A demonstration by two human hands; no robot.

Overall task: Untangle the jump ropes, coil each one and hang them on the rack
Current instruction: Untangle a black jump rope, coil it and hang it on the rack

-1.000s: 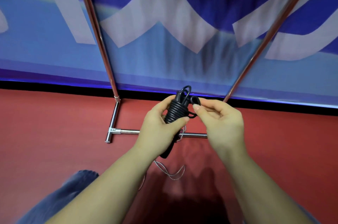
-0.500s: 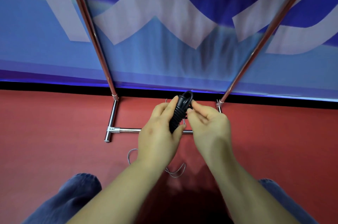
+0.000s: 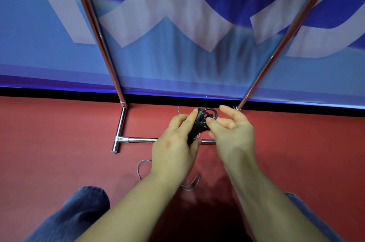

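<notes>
Head view: I see my left hand (image 3: pixel 173 149) gripping the black coiled jump rope (image 3: pixel 198 125), long axis toward twelve o'clock, while my right hand (image 3: pixel 231 133) at three o'clock pinches its top loop.

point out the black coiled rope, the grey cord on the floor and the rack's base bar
black coiled rope (image 3: pixel 197 127): head view, on the wound bundle between the hands
grey cord (image 3: pixel 138 168): head view, on the loop lying on the red floor
base bar (image 3: pixel 141 139): head view, on the horizontal chrome tube
</notes>
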